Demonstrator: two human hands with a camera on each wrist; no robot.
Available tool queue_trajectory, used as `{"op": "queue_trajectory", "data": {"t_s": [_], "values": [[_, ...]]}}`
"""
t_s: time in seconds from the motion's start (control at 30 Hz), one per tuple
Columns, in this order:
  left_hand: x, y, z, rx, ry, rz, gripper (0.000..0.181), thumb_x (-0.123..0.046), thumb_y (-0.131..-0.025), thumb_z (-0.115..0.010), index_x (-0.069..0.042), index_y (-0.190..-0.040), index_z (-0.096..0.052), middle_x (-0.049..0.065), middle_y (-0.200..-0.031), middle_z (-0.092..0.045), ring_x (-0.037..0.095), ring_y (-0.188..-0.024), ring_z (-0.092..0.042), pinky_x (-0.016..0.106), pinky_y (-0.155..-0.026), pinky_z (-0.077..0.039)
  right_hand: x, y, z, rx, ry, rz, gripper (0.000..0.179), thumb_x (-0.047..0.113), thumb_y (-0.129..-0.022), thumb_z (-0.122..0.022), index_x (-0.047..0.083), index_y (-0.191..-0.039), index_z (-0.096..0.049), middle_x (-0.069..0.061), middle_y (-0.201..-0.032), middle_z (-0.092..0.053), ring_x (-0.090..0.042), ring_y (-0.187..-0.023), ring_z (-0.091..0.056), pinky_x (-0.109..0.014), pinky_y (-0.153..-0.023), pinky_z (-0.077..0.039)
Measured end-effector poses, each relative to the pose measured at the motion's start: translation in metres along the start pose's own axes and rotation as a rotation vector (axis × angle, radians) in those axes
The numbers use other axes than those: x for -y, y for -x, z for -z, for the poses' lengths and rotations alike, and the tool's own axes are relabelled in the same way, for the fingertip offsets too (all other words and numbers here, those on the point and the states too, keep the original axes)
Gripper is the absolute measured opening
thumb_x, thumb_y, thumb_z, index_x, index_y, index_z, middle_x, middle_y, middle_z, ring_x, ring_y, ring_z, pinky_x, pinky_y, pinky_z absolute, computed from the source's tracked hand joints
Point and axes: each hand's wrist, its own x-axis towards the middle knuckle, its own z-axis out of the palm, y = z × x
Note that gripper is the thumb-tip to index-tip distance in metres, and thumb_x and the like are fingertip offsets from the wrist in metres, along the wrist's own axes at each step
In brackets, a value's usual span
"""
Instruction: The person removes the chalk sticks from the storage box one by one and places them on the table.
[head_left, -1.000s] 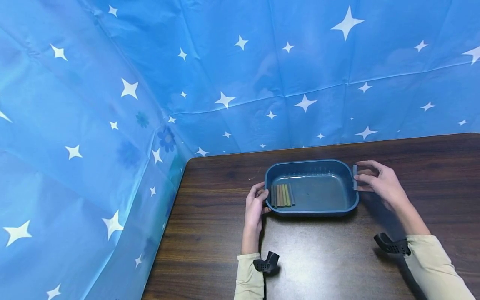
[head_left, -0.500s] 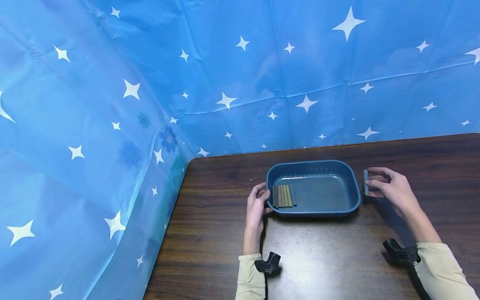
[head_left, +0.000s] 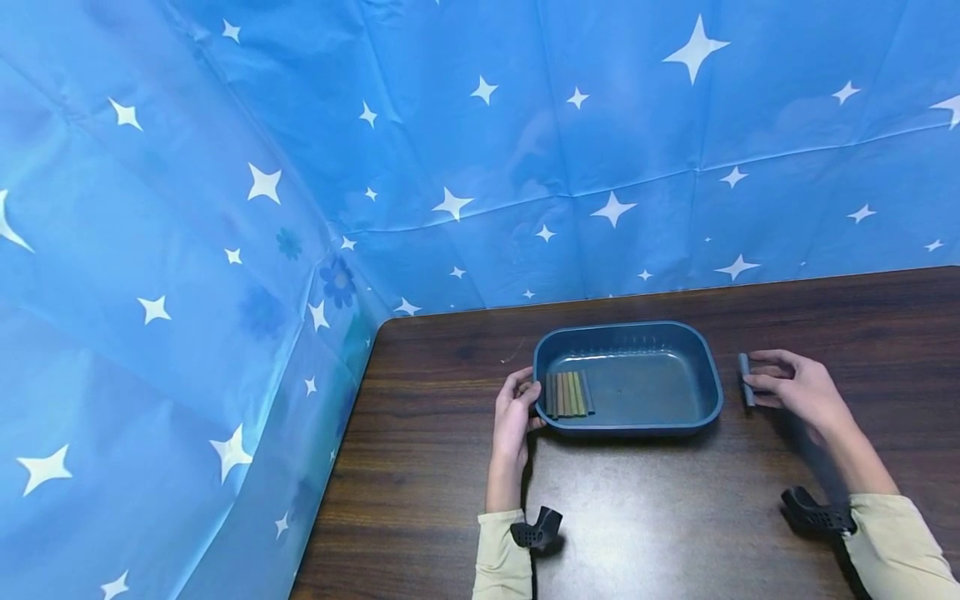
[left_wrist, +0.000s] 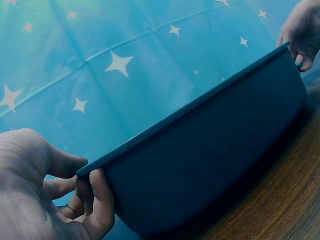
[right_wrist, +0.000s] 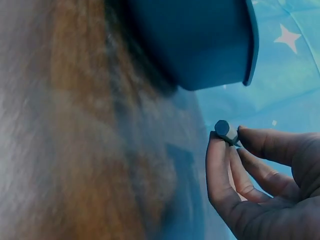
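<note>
While your left hand point(head_left: 513, 417) grips the tray point(head_left: 648, 390), a row of sticks point(head_left: 568, 395) already lies inside; your right hand point(head_left: 804, 390) pinches one stick point(head_left: 746, 380) outside.

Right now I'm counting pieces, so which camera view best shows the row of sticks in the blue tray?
The head view: it looks down into the blue tray, so the row of sticks lies in plain sight. Both wrist views show none of it, just the tray's outside.

The tray point(head_left: 645, 396) looks smooth plastic, the table point(head_left: 637, 517) glossy wood.
</note>
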Motion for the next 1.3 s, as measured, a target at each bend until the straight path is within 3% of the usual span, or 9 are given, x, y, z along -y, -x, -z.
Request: {"op": "queue_trajectory", "data": {"t_s": [0.27,0.43,0.67,0.9,1.1,1.3], "values": [[0.0,0.0,-0.001,0.001,0.012,0.001,0.039,-0.008,-0.101,-0.059,0.003,-0.138,-0.057,0.008,-0.103,-0.058,0.013,-0.074,-0.057,0.019,-0.049,-0.045,-0.009,0.002,0.006,0.018,0.033,-0.046,0.048,0.004,-0.106,-0.054,-0.023,-0.143,-0.038,-0.032,-0.116,-0.063,0.003,-0.079,-0.064,-0.028,-0.072,-0.062],[0.0,0.0,0.0,0.002,0.019,-0.002,0.039,-0.008,-0.101,-0.058,0.003,-0.138,-0.057,0.008,-0.103,-0.058,0.014,-0.075,-0.056,0.018,-0.049,-0.045,-0.01,-0.001,0.006,-0.004,0.109,-0.041,0.045,0.003,-0.105,-0.056,-0.024,-0.139,-0.044,-0.033,-0.112,-0.065,0.001,-0.078,-0.065,-0.028,-0.07,-0.062],[0.001,0.0,0.001,-0.001,0.014,-0.003,0.037,-0.008,-0.102,-0.058,0.002,-0.137,-0.058,0.008,-0.104,-0.058,0.014,-0.076,-0.057,0.019,-0.05,-0.045,-0.006,-0.002,0.004,-0.084,0.348,0.006,0.038,0.005,-0.1,-0.066,-0.024,-0.124,-0.058,-0.028,-0.088,-0.072,-0.027,-0.07,-0.073,-0.037,-0.058,-0.059],[0.002,0.0,0.0,0.005,0.011,-0.009,0.037,-0.009,-0.102,-0.058,0.002,-0.138,-0.058,0.011,-0.105,-0.059,0.016,-0.075,-0.058,0.02,-0.051,-0.047,-0.004,-0.004,0.0,-0.137,0.539,0.028,0.032,0.004,-0.096,-0.068,-0.021,-0.115,-0.063,-0.035,-0.095,-0.066,-0.028,-0.066,-0.055,-0.035,-0.054,-0.041],[0.003,-0.001,0.0,0.007,0.015,-0.01,0.038,-0.01,-0.102,-0.059,0.002,-0.138,-0.058,0.013,-0.108,-0.059,0.015,-0.075,-0.058,0.02,-0.051,-0.047,-0.002,-0.004,-0.004,-0.158,0.579,0.046,0.029,0.0,-0.093,-0.07,-0.021,-0.112,-0.064,-0.036,-0.097,-0.066,-0.034,-0.071,-0.055,-0.047,-0.061,-0.046],[0.003,-0.001,0.0,0.008,0.018,-0.012,0.038,-0.01,-0.101,-0.059,0.003,-0.137,-0.057,0.012,-0.108,-0.059,0.015,-0.075,-0.057,0.02,-0.05,-0.047,0.0,-0.003,-0.003,-0.137,0.568,0.027,0.035,0.007,-0.099,-0.065,-0.022,-0.118,-0.06,-0.036,-0.097,-0.065,-0.034,-0.072,-0.054,-0.04,-0.058,-0.043]]}}
